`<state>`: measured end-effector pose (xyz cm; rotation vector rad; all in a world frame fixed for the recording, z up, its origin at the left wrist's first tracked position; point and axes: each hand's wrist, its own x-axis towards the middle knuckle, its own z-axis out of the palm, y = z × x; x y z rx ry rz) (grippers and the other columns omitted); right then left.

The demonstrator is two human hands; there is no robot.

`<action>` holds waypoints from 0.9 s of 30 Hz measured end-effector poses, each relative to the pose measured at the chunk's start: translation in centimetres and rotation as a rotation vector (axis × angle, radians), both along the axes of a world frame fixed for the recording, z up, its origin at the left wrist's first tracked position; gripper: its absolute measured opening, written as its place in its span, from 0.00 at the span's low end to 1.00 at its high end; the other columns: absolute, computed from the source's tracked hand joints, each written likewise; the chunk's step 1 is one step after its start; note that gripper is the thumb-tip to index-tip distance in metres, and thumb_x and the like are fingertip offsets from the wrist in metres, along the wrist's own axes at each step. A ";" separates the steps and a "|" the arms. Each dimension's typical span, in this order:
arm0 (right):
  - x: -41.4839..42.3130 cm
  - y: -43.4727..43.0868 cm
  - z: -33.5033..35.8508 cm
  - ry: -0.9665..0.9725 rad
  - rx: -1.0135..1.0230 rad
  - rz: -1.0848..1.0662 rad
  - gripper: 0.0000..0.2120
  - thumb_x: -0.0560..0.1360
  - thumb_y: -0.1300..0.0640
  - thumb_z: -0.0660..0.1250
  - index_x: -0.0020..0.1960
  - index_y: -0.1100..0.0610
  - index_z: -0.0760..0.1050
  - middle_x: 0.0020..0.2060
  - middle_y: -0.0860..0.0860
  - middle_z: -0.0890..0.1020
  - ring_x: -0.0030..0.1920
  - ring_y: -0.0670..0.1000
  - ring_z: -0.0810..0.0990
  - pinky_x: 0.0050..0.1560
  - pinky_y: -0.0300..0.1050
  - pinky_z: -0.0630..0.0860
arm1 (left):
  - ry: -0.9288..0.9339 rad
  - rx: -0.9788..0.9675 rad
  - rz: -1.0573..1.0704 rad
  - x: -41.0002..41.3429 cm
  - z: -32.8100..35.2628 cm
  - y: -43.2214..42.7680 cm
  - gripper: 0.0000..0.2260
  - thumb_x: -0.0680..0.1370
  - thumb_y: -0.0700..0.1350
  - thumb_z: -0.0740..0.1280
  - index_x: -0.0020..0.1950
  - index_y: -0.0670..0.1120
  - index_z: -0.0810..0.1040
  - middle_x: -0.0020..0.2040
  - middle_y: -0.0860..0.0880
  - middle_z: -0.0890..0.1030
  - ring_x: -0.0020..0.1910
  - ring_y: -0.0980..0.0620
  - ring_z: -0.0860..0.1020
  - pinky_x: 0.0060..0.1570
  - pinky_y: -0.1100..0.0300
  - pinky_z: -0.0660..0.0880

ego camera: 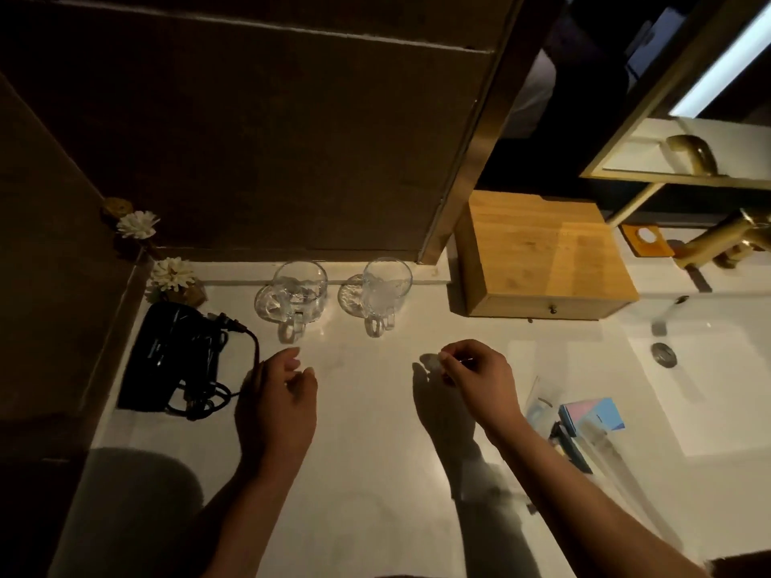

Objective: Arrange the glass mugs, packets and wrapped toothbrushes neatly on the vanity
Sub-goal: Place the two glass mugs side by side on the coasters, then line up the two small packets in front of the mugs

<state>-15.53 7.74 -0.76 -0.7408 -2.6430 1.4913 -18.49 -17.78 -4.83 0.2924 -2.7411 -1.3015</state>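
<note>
Two clear glass mugs stand side by side on glass coasters at the back of the white vanity [367,473], handles toward me: the left mug [297,294] and the right mug [384,292]. My left hand [277,404] hovers below the left mug, fingers loosely curled, holding nothing. My right hand [473,379] hovers below the right mug with fingertips pinched together; nothing shows between them. Blue and pink packets [592,417] and clear wrapped toothbrushes [542,404] lie in a loose pile to the right of my right forearm.
A black hair dryer [175,360] with coiled cord lies at the left. White flower ornaments [173,277] stand in the back left corner. A wooden box [542,256] sits at the back right, beside the sink basin [709,394] and brass tap [726,239].
</note>
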 end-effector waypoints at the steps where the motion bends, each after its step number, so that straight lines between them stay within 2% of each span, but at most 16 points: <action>1: 1.3 0.6 0.2 -0.017 0.003 -0.007 0.04 0.76 0.55 0.68 0.48 0.52 0.82 0.43 0.47 0.85 0.42 0.49 0.84 0.48 0.53 0.83 | 0.004 -0.048 -0.068 1.0 0.0 0.5 0.12 0.75 0.46 0.67 0.58 0.55 0.75 0.52 0.54 0.80 0.51 0.50 0.79 0.49 0.48 0.79; 4: 5.6 2.3 1.0 -0.053 0.012 -0.070 0.05 0.77 0.53 0.67 0.48 0.51 0.82 0.43 0.45 0.84 0.43 0.46 0.83 0.48 0.49 0.83 | -0.025 -0.096 -0.317 4.4 0.5 3.2 0.13 0.76 0.45 0.67 0.59 0.57 0.75 0.54 0.56 0.79 0.52 0.52 0.78 0.48 0.49 0.79; 8: 11.7 5.5 1.6 -0.048 0.135 -0.177 0.04 0.75 0.53 0.68 0.47 0.50 0.82 0.41 0.43 0.84 0.42 0.41 0.81 0.45 0.41 0.78 | -0.085 -0.126 -0.678 7.4 1.4 8.7 0.12 0.78 0.52 0.64 0.60 0.62 0.72 0.58 0.62 0.76 0.54 0.58 0.77 0.48 0.54 0.80; 12: 16.3 9.8 2.3 -0.026 0.178 -0.287 0.04 0.76 0.54 0.68 0.48 0.48 0.81 0.43 0.42 0.83 0.44 0.42 0.80 0.46 0.41 0.77 | -0.167 -0.106 -0.805 8.9 2.1 13.5 0.13 0.77 0.54 0.65 0.61 0.61 0.73 0.59 0.62 0.76 0.53 0.58 0.78 0.50 0.56 0.81; 15: 17.9 13.5 2.4 -0.030 0.213 -0.311 0.05 0.76 0.55 0.67 0.49 0.49 0.81 0.44 0.45 0.83 0.44 0.42 0.80 0.45 0.39 0.75 | -0.189 -0.101 -0.844 8.8 2.3 16.7 0.13 0.76 0.57 0.63 0.60 0.62 0.73 0.58 0.61 0.76 0.53 0.58 0.78 0.52 0.54 0.81; 17: 18.1 15.7 2.4 -0.067 0.250 -0.268 0.05 0.76 0.54 0.67 0.50 0.49 0.81 0.44 0.45 0.83 0.44 0.43 0.79 0.44 0.39 0.75 | -0.208 -0.142 -0.867 8.7 2.8 18.9 0.15 0.75 0.59 0.63 0.61 0.61 0.74 0.58 0.58 0.77 0.53 0.57 0.78 0.52 0.53 0.80; 19: 18.1 17.2 2.5 -0.095 0.313 -0.183 0.05 0.76 0.53 0.67 0.51 0.50 0.80 0.44 0.46 0.83 0.44 0.45 0.79 0.45 0.44 0.77 | -0.212 -0.208 -0.889 9.0 3.5 20.6 0.17 0.75 0.60 0.64 0.63 0.58 0.73 0.58 0.55 0.77 0.53 0.56 0.77 0.52 0.52 0.80; 23: 17.9 18.1 1.8 -0.052 0.417 0.122 0.09 0.76 0.50 0.64 0.52 0.50 0.79 0.45 0.46 0.81 0.45 0.48 0.78 0.45 0.45 0.77 | -0.140 -0.393 -0.930 10.5 4.8 21.9 0.24 0.72 0.65 0.66 0.65 0.58 0.70 0.57 0.56 0.73 0.55 0.55 0.73 0.54 0.55 0.77; 25: 17.2 18.1 1.0 -0.041 0.469 0.262 0.10 0.75 0.51 0.63 0.54 0.51 0.79 0.49 0.47 0.81 0.49 0.50 0.77 0.44 0.48 0.77 | -0.074 -0.507 -0.970 11.4 4.8 22.6 0.24 0.71 0.66 0.65 0.65 0.58 0.70 0.57 0.55 0.72 0.55 0.55 0.70 0.55 0.58 0.74; 27: 15.8 18.8 0.4 -0.025 0.511 0.265 0.14 0.75 0.53 0.62 0.58 0.50 0.78 0.54 0.48 0.80 0.52 0.53 0.76 0.46 0.51 0.77 | -0.006 -0.594 -1.013 12.3 4.6 24.2 0.25 0.72 0.67 0.62 0.65 0.58 0.70 0.59 0.54 0.71 0.56 0.54 0.68 0.57 0.58 0.71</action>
